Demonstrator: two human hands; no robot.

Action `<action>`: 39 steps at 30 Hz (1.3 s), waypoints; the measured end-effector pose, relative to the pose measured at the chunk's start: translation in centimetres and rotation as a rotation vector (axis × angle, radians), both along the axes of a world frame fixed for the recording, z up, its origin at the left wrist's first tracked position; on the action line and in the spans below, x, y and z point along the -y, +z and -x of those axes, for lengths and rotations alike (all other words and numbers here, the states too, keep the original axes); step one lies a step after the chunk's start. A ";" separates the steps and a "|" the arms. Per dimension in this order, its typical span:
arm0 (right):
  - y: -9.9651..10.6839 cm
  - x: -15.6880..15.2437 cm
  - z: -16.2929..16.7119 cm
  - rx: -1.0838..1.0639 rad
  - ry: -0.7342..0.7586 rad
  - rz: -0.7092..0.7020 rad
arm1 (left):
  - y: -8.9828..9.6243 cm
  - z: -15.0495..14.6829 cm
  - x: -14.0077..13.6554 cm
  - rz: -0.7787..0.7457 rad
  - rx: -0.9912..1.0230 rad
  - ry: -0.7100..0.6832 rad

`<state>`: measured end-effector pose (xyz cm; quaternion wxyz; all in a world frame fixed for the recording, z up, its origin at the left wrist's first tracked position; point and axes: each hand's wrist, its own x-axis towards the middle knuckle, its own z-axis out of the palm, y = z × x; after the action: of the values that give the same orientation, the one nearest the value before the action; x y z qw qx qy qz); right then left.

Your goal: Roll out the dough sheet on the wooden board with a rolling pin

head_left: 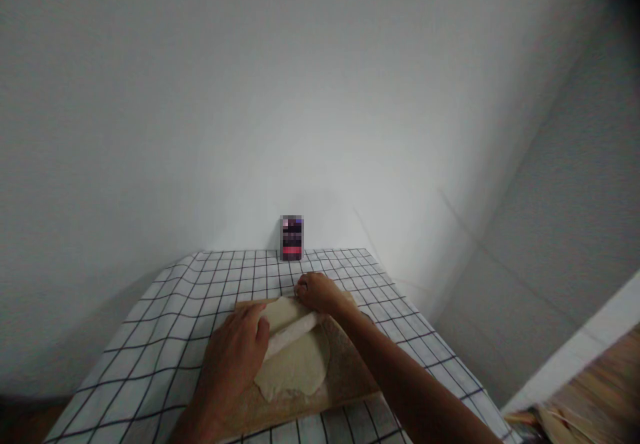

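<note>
A flattened sheet of pale dough (pixel 295 371) lies on a wooden board (pixel 350 371). Across the dough, at a slant, rests a light, floury rolling pin (pixel 293 334). My left hand (pixel 237 341) is over the pin's left end, its thumb alongside; that end is hidden beneath it. My right hand (pixel 320 292) reaches past the pin to the far edge of the dough, with its fingers curled downward. Whatever those fingertips hold, if anything, cannot be made out. The pin's right end disappears near my right wrist.
A white cloth with dark grid lines (pixel 155 324) covers the table. At its far edge a small, pixelated dark and red upright object (pixel 292 238) stands against the wall (pixel 320 131). Low at the right, beyond the table, are a wooden floor (pixel 605 377) and some unclear items.
</note>
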<state>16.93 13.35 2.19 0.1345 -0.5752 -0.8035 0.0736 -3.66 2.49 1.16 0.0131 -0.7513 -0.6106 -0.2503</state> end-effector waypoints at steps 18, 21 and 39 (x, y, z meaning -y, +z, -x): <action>-2.6 11.5 -2.8 -0.051 -0.050 -0.126 | -1.4 -0.3 0.3 -0.163 -0.206 -0.040; -2.4 12.7 -2.7 -0.067 -0.073 -0.126 | -1.4 -0.3 0.4 -0.177 -0.224 -0.042; 0.0 0.2 -1.3 -0.052 0.282 0.038 | 0.1 -1.7 1.3 0.008 -0.219 0.094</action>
<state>18.27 13.14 2.21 0.1325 -0.4569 -0.8711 0.1220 -1.99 1.22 1.23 0.0884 -0.7446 -0.6412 -0.1632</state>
